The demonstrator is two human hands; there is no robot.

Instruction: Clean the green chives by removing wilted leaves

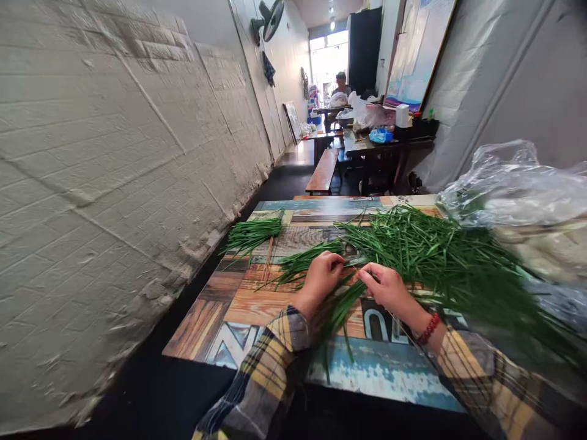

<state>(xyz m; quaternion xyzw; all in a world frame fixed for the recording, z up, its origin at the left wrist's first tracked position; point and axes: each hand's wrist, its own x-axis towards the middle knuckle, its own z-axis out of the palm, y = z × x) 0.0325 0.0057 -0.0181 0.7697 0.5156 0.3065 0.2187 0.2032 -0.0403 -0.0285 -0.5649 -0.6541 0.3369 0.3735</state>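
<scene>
Bent close together over the table, both my hands are closed at the fingertips. My left hand pinches at a small bunch of long green leaves, like garlic chives, which trails toward the near table edge. My right hand is closed on what appears to be thin wooden skewers, mostly hidden by the fingers. Beyond my left hand lies a bundle of chives. Farther left is another trimmed bundle with thin skewers sticking out toward me. A large loose heap of chives spreads to the right.
The table has a patchwork wood-print top. Clear plastic bags with pale contents stand at its right. A white brick wall runs along the left. Farther back are a bench, a cluttered table and a seated person.
</scene>
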